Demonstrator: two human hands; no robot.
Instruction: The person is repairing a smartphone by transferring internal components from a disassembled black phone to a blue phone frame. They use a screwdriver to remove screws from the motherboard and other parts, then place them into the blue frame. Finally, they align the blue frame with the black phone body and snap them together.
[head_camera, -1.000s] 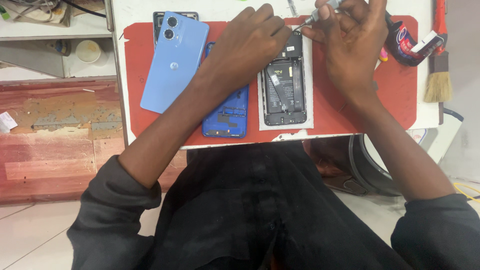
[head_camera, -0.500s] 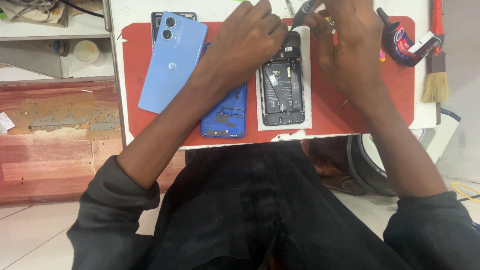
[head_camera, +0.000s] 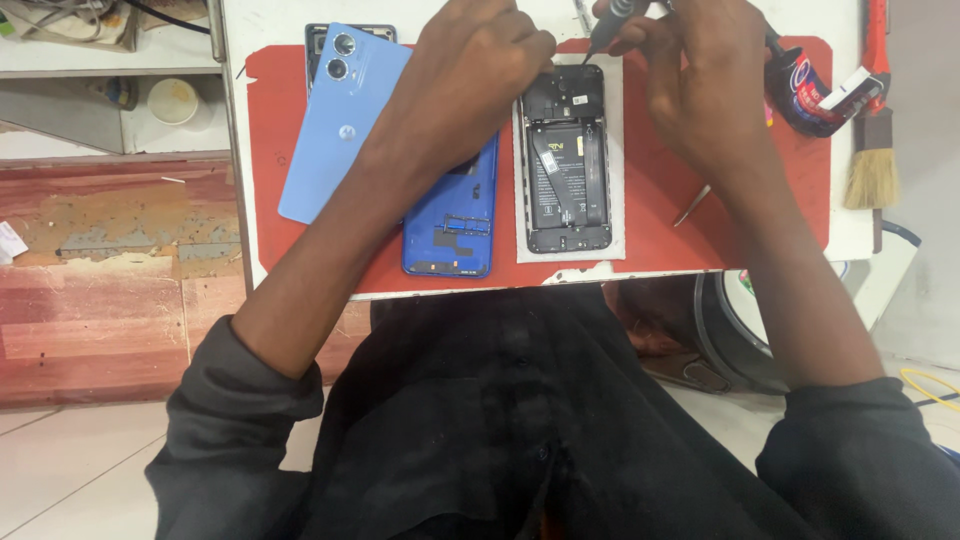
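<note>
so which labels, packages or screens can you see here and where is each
Battery label: white rectangular sticker with dark print on the black battery of the opened phone, centre of the red mat.
Tape roll: at the mat's right edge, round, dark blue with red and white printed wrapping.
Light blue phone back: left on the mat, a small round logo.
No lit screens.

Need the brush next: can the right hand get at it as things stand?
Probably yes, once freed: the brush lies uncovered at the table's right edge, just beyond the right hand, which now grips a screwdriver over the opened phone.
</note>
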